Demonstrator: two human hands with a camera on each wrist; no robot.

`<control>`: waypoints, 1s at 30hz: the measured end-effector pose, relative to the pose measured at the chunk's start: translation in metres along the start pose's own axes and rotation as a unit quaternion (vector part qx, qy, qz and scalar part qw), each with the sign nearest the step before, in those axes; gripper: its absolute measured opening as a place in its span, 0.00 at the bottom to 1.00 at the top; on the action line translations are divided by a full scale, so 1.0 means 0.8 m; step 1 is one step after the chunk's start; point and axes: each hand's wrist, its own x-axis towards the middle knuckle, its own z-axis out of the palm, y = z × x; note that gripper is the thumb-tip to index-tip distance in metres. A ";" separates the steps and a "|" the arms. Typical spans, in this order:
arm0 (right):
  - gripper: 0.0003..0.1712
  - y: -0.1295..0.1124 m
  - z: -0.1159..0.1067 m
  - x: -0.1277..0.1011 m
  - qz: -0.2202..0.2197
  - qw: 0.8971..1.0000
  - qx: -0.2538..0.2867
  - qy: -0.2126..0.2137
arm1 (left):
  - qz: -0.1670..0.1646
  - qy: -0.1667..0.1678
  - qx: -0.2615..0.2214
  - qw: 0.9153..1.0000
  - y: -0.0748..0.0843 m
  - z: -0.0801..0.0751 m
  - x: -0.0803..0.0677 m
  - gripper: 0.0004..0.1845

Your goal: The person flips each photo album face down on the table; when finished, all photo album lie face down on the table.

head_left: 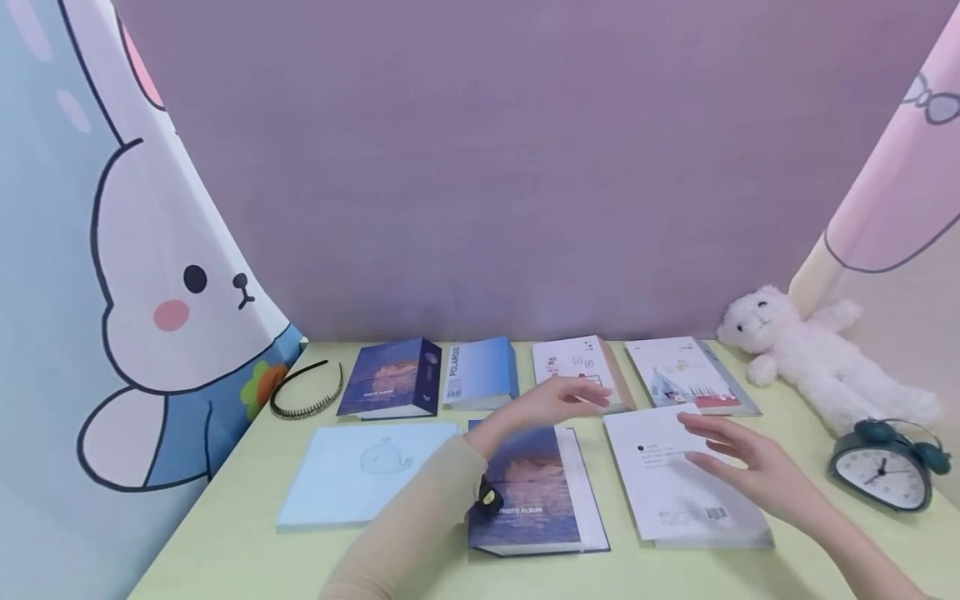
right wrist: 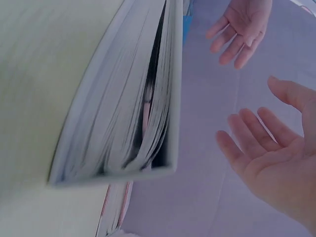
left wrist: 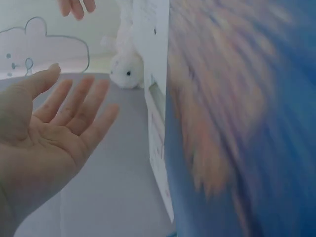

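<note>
Several photo albums lie on a pale green table (head_left: 240, 533). My left hand (head_left: 572, 398) hovers with straight fingers above the far end of a dark blue photo album (head_left: 534, 493); it holds nothing. My right hand (head_left: 718, 440) floats flat over a white album (head_left: 678, 487), also holding nothing. In the left wrist view the left hand (left wrist: 74, 106) shows a bare palm beside the blurred blue album (left wrist: 237, 128). The right wrist view has the right hand (right wrist: 256, 140) palm up next to the white album's page edge (right wrist: 128, 113), and the left hand (right wrist: 241, 29) beyond.
A light blue whale album (head_left: 367, 471) lies front left. Along the back are a dark blue album (head_left: 390, 379), a blue Polaroid album (head_left: 480, 371) and two white albums (head_left: 686, 375). A headband (head_left: 307, 392), white plush toy (head_left: 817, 358) and clock (head_left: 885, 467) sit at the sides.
</note>
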 end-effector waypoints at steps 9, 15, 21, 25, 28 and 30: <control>0.26 -0.021 0.029 0.024 -0.032 0.999 0.022 0.010 | 0.011 0.064 -0.035 0.997 -0.011 -0.033 -0.041 0.19; 0.24 -0.033 0.059 0.037 -0.032 0.999 0.032 -0.017 | -0.012 0.078 -0.023 0.997 -0.022 -0.051 -0.072 0.19; 0.24 -0.048 0.086 0.048 -0.020 0.998 0.046 -0.050 | -0.036 0.080 -0.047 0.995 -0.032 -0.066 -0.102 0.20; 0.24 -0.057 0.102 0.056 -0.012 0.995 0.064 -0.077 | -0.050 0.097 -0.043 0.993 -0.042 -0.074 -0.122 0.20; 0.27 -0.065 0.113 0.060 -0.005 0.993 0.070 -0.098 | -0.060 0.110 -0.037 0.991 -0.053 -0.078 -0.136 0.21; 0.29 -0.071 0.120 0.062 -0.003 0.991 0.077 -0.113 | -0.064 0.116 -0.034 0.991 -0.060 -0.079 -0.145 0.21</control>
